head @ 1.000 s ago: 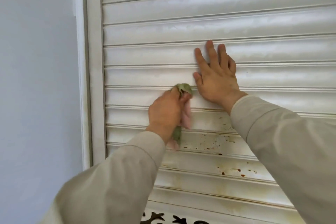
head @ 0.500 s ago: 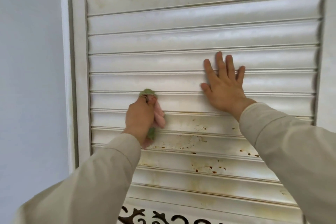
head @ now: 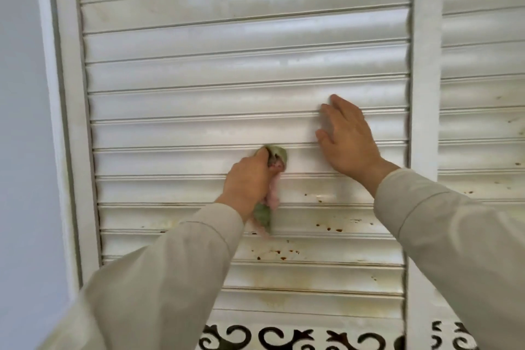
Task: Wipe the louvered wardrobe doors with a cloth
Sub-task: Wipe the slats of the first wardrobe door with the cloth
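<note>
The left hand (head: 247,179) clenches a bunched green-and-pink cloth (head: 274,162) against a slat at the middle of the louvered wardrobe door (head: 227,79). At two o'clock from it, the right hand (head: 349,145) lies flat on the slats, fingers straight, grasping nothing. Slats above look fairly clean. Toward six o'clock, brown spots (head: 326,226) and yellowed grime remain across several lower slats, and the neighbouring door (head: 483,94) at three o'clock shows specks too. I judge much work is left.
</note>
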The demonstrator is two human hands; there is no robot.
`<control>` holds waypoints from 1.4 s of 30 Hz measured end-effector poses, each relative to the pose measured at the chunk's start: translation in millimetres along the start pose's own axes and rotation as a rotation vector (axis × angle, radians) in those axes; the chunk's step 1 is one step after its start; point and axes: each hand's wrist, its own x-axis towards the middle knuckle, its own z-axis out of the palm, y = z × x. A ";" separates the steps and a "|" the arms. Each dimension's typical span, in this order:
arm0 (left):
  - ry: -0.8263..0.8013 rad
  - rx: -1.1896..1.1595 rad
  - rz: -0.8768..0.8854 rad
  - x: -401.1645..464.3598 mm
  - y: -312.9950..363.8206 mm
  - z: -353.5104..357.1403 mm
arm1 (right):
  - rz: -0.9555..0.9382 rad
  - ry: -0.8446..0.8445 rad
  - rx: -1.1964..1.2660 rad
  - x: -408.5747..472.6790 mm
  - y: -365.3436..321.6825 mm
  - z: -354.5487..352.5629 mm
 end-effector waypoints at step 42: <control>-0.036 0.297 0.320 8.8 212.4 77.6 | 0.811 -0.017 0.848 -55.4 150.9 -50.2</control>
